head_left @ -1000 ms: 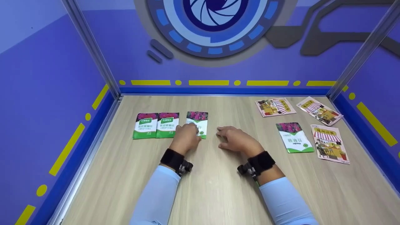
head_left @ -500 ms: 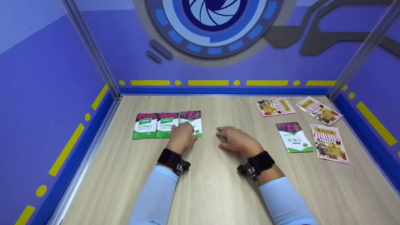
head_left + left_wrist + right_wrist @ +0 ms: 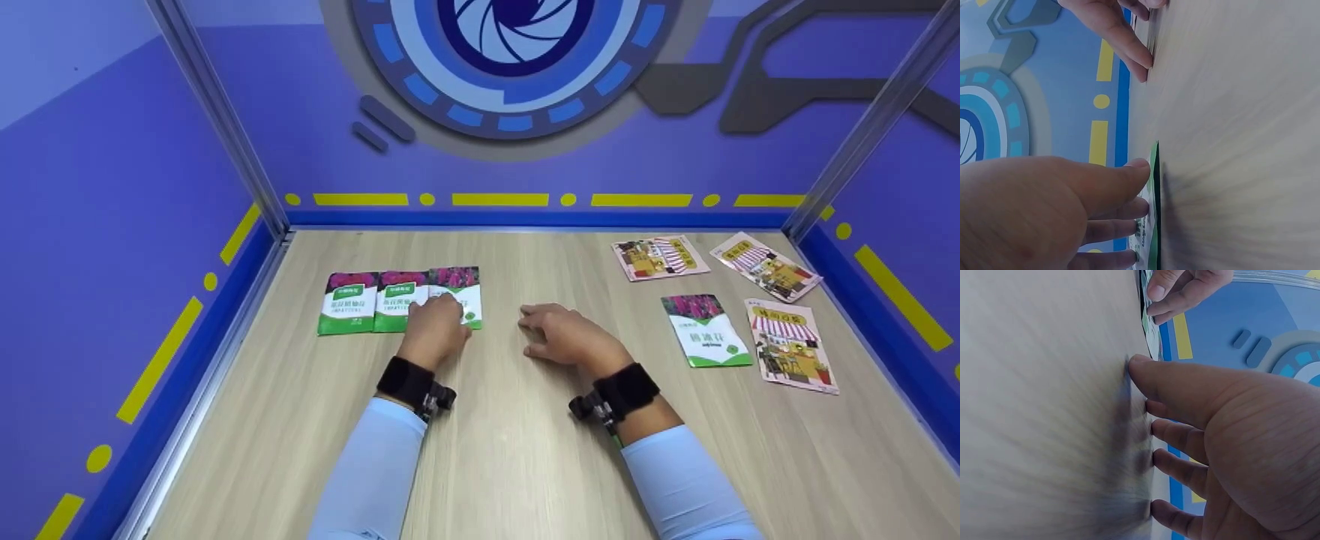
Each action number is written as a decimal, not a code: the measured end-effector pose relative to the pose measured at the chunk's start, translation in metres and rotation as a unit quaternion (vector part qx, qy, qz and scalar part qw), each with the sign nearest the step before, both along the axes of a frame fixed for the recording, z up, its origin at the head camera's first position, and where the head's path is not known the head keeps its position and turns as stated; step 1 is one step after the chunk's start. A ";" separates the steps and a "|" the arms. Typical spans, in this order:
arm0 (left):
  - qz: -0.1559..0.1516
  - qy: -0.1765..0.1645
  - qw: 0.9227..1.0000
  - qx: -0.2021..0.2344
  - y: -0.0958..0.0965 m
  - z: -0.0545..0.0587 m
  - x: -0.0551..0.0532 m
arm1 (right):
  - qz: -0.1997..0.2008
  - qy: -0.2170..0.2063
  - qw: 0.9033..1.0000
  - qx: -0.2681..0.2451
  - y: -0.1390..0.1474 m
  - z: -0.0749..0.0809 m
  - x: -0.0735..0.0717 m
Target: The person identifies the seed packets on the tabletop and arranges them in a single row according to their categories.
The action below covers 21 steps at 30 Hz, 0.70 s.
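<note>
- Green-and-white glossy packet [image 3: 457, 281], pink-flowered at its far end, lies flat beneath the fingers of the left hand [image 3: 435, 327]; they press, not pinch, probably to square it up.
- Left of those fingers, two similar green-and-white packets [image 3: 348, 304] adjoin it, seemingly making a row.
- Right hand's [image 3: 562, 332] fingers, spread, touch the pale wood-grain bench [image 3: 502, 420], perhaps just resting.

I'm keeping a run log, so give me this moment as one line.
left hand: touching rightmost of three side-by-side packets | right hand: resting on table, holding nothing | right side: green-white packet, three pink packets
</note>
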<state>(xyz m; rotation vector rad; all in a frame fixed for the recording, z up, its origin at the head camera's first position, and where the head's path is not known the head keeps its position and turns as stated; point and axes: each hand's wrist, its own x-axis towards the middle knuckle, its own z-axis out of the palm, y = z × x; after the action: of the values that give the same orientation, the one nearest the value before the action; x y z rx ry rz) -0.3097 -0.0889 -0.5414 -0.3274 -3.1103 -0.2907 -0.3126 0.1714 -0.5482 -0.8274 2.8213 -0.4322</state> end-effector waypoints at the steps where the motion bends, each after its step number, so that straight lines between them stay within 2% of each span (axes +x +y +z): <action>1: 0.000 0.000 1.000 0.001 0.000 0.000 0.000 | -0.001 0.000 1.000 0.000 0.000 0.000 0.000; 8: 0.003 0.000 1.000 0.002 0.000 0.000 0.002 | -0.012 -0.027 1.000 -0.010 0.003 0.005 -0.001; 12: 0.005 0.000 1.000 0.002 0.000 0.000 0.003 | -0.042 -0.052 0.997 -0.031 0.010 0.011 -0.001; 16: 0.004 0.000 1.000 0.002 0.000 0.001 0.003 | -0.071 -0.056 0.994 -0.055 0.025 0.017 -0.001; 21: 0.001 -0.001 1.000 0.010 0.000 0.004 0.006 | -0.134 -0.058 0.987 -0.067 0.051 0.026 -0.006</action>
<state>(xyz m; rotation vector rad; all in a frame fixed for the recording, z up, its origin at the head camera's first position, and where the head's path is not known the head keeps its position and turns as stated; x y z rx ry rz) -0.3041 -0.0894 -0.5374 -0.3224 -3.1081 -0.3213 -0.3189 0.2227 -0.5225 -0.4261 2.8263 -0.6912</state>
